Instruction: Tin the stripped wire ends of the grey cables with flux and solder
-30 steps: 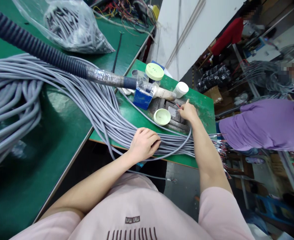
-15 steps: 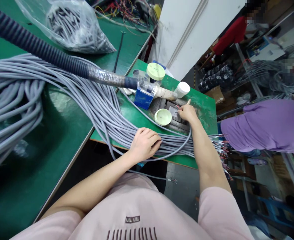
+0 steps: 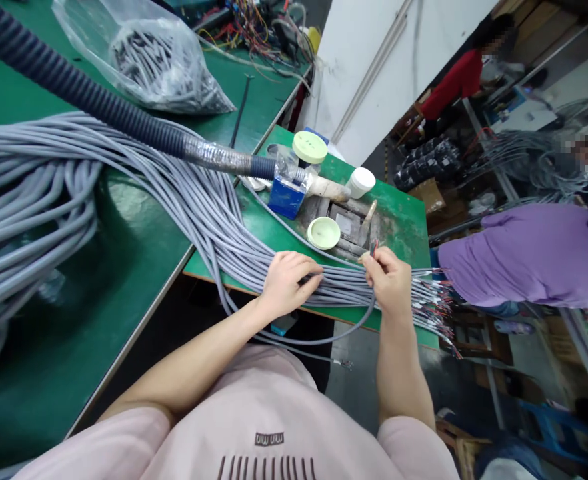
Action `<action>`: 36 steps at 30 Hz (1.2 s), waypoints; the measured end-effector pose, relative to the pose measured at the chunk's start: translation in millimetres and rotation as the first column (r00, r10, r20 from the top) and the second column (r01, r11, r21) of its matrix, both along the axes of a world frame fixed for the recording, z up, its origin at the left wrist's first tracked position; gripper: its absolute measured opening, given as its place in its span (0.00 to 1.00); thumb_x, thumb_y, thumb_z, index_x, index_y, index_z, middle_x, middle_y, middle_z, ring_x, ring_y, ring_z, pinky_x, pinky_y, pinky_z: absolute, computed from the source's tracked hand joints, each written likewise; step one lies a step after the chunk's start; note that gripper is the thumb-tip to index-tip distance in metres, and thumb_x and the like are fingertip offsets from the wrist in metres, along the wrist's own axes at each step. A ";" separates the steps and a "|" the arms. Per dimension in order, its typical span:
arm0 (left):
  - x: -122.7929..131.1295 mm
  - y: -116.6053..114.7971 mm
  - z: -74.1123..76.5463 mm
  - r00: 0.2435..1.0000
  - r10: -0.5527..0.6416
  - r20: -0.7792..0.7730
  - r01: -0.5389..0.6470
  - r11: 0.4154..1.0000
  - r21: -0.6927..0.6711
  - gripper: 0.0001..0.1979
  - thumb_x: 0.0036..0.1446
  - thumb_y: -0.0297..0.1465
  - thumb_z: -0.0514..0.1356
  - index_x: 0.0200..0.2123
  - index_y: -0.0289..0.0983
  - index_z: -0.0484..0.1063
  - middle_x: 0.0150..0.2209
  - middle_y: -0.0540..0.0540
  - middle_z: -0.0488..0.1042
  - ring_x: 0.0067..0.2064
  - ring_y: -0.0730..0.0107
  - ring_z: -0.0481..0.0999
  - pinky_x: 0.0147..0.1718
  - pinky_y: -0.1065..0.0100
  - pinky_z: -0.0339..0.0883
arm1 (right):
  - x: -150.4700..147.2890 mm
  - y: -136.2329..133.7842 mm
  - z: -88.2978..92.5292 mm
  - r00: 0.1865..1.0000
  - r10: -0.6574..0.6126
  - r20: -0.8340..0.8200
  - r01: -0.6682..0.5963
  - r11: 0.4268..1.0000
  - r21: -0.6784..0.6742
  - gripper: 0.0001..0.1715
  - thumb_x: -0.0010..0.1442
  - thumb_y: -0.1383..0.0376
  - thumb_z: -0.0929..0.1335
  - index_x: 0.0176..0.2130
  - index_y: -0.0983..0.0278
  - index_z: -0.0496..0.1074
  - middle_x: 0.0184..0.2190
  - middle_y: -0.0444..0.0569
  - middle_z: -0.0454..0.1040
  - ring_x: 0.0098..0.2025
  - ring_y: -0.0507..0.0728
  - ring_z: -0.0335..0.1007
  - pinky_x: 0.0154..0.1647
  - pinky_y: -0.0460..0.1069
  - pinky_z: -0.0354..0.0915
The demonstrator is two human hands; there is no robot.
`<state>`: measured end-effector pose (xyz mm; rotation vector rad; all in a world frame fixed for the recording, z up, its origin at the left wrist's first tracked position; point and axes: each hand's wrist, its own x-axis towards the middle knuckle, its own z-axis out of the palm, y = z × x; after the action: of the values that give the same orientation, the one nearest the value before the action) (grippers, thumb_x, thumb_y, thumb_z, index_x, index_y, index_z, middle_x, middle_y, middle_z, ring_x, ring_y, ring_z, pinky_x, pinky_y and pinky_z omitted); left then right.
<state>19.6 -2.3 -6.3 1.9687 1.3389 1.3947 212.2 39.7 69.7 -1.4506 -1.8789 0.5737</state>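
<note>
My left hand lies over a thick bundle of grey cables, its fingers curled down onto them with the thumb slightly apart. Farther right, my right hand pinches the end of one grey cable. Short coloured wires stick out above its fingers. That cable loops down past the table's front edge. Just beyond the right hand is a dark, stained metal fixture, with a brush-like wooden handle lying on it. A shallow pale green dish sits at its left.
A black corrugated hose reaches across to a blue block, its taped nozzle over the fixture. A white tub and a green-lidded jar stand behind. Stripped cable ends overhang the right edge. A co-worker's purple shirt is beyond.
My right hand has drawn back from the fixture toward me with the cable end, and the cable's loop hangs lower. The wooden handle now lies uncovered. My left hand stays on the bundle.
</note>
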 end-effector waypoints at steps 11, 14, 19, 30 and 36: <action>46.6 -22.0 0.2 0.289 -0.041 0.957 0.579 0.803 -0.140 0.10 0.48 0.35 0.69 0.35 0.37 0.80 0.32 0.50 0.69 0.28 0.74 0.74 0.30 0.67 0.71 | -32.9 -59.2 -37.0 0.777 0.043 -0.629 -0.194 0.966 -0.173 0.16 0.59 0.59 0.69 0.23 0.64 0.67 0.20 0.39 0.58 0.18 0.46 0.54 0.18 0.44 0.50; 46.3 -22.3 4.5 0.222 0.054 0.974 0.562 0.809 -0.173 0.09 0.47 0.35 0.69 0.27 0.34 0.78 0.31 0.50 0.68 0.30 0.75 0.71 0.31 0.70 0.69 | -31.3 -63.3 -39.8 0.755 0.027 -0.656 -0.204 0.959 -0.196 0.12 0.58 0.60 0.70 0.26 0.63 0.70 0.20 0.39 0.60 0.17 0.46 0.54 0.17 0.44 0.51; 32.5 -16.4 17.8 0.043 0.160 0.986 0.630 0.762 -0.151 0.09 0.45 0.32 0.69 0.26 0.33 0.75 0.30 0.48 0.72 0.32 0.75 0.71 0.32 0.72 0.67 | -22.7 -78.3 -46.0 0.858 0.081 -0.507 -0.226 0.946 -0.231 0.10 0.61 0.59 0.66 0.36 0.62 0.75 0.21 0.40 0.66 0.18 0.47 0.59 0.18 0.43 0.56; 46.5 -25.5 2.8 0.039 0.091 0.995 0.864 0.497 -0.079 0.19 0.48 0.44 0.66 0.32 0.33 0.76 0.23 0.49 0.68 0.24 0.69 0.72 0.23 0.67 0.69 | -20.6 -89.6 -54.0 0.827 0.046 -0.560 -0.205 0.953 -0.225 0.15 0.61 0.58 0.66 0.29 0.64 0.73 0.16 0.39 0.62 0.16 0.46 0.54 0.16 0.43 0.53; 46.5 -32.0 -4.0 0.312 -0.010 0.950 0.708 0.669 -0.226 0.16 0.53 0.41 0.65 0.35 0.33 0.79 0.31 0.46 0.73 0.29 0.72 0.73 0.33 0.66 0.68 | -14.1 -86.1 -48.6 0.927 0.062 -0.369 -0.126 0.980 -0.154 0.18 0.63 0.61 0.64 0.23 0.64 0.68 0.19 0.42 0.67 0.21 0.49 0.62 0.23 0.45 0.61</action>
<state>66.1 -34.3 -10.4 0.6730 0.5347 1.1826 198.1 -46.5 21.1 -1.2606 -1.6402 1.0045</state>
